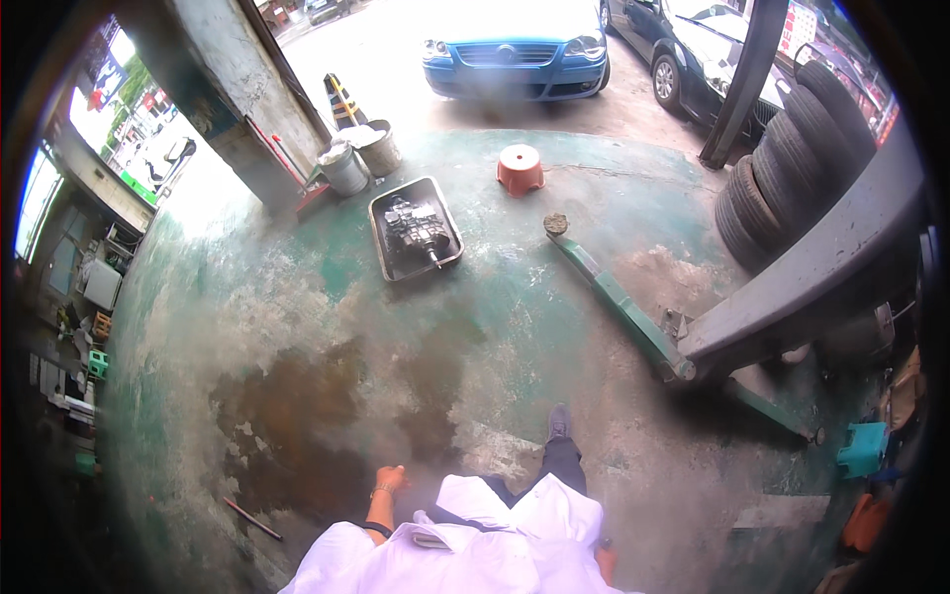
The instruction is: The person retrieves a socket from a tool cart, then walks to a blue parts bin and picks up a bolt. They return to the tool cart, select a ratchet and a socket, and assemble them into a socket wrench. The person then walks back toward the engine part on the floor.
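My left hand (393,478) hangs at my side over the brown-stained floor, its fingers curled in and nothing seen in them. A band circles that wrist. At the lower edge, my right hand (607,564) shows only in part beside my light shirt; a small dark patch sits at its upper end, and its fingers cannot be made out. Neither hand touches anything else that I can see. Ahead on the floor lies a metal tray (382,259) with a greasy metal gearbox-like part (416,226) in it. An orange-red stool (521,172) stands beyond, to its right.
A green lift arm (618,302) reaches across the floor from a grey lift post (792,267). Stacked tyres (742,213) stand at the right. Two buckets (343,170) are by the left pillar. A blue car (515,59) is parked ahead. A thin rod (252,518) lies at lower left.
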`<state>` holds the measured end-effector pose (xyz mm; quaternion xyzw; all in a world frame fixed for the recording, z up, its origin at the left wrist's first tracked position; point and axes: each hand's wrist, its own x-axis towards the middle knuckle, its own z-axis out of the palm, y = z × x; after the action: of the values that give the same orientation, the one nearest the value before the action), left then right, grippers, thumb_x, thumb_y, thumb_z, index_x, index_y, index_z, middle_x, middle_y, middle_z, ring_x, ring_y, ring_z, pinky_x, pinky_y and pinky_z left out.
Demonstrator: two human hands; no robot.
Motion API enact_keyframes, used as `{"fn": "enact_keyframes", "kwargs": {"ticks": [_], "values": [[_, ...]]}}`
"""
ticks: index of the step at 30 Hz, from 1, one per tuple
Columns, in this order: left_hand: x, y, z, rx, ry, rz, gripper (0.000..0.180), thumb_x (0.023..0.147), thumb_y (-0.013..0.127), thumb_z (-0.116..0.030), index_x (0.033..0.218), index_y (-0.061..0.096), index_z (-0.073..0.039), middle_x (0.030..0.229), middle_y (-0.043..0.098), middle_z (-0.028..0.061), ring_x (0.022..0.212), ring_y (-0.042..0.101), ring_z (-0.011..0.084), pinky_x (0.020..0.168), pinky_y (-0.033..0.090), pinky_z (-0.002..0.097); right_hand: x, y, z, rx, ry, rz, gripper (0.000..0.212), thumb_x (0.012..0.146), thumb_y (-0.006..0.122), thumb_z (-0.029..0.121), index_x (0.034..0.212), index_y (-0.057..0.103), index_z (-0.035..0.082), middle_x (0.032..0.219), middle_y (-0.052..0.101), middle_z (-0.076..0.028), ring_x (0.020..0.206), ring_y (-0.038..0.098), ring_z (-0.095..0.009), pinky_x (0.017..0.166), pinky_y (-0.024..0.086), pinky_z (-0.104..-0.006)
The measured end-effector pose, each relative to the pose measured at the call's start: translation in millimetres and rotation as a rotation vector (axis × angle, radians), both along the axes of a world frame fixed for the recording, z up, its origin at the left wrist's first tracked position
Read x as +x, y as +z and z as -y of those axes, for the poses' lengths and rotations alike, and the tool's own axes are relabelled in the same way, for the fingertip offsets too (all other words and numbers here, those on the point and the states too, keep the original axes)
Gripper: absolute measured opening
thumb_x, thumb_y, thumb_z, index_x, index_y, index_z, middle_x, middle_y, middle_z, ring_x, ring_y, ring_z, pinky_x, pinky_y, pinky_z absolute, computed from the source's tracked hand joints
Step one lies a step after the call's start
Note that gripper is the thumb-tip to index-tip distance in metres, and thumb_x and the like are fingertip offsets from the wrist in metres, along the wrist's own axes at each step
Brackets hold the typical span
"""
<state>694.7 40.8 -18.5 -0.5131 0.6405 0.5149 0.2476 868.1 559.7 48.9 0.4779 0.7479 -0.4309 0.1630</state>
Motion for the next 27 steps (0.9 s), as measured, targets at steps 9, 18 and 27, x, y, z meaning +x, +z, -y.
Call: {"fn": "enact_keyframes", "kwargs": {"ticks": [9, 18, 27], "values": [[-61, 35, -104, 0.047, 0.304, -0.073, 0.027, 0.089, 0.055, -0.019, 0.099, 0.054, 0.006, 0.087, 0.064, 0.0187, 0.071, 0.066, 0.0301, 0.061, 0.056, 0.0397, -233, -68, -160, -0.049, -0.054, 0.063, 0.025, 0.074, 0.068, 0.017, 0.096, 0.065, 0.006, 0.069, 0.059, -0.006, 0.054, 0.054, -0.019, 0.048, 0.044, -0.0345], [-152, 21, -106, 0.046, 0.468, 0.040, 0.025, 0.088, 0.054, -0.015, 0.099, 0.049, 0.007, 0.086, 0.060, 0.0242, 0.070, 0.064, 0.0371, 0.058, 0.056, 0.0510, -446, -76, -197, -0.067, 0.012, -0.294, 0.027, 0.076, 0.065, 0.009, 0.103, 0.064, 0.008, 0.061, 0.050, 0.002, 0.044, 0.042, -0.008, 0.040, 0.033, -0.0232], [-399, 11, -63, 0.106, 0.388, 0.032, 0.021, 0.090, 0.052, -0.021, 0.096, 0.049, -0.001, 0.077, 0.059, 0.0140, 0.063, 0.061, 0.0272, 0.054, 0.056, 0.0446, -541, -24, -112, -0.021, -0.006, 0.059, 0.031, 0.069, 0.071, 0.012, 0.096, 0.064, -0.001, 0.070, 0.061, -0.006, 0.058, 0.054, -0.015, 0.052, 0.046, -0.0305]]}}
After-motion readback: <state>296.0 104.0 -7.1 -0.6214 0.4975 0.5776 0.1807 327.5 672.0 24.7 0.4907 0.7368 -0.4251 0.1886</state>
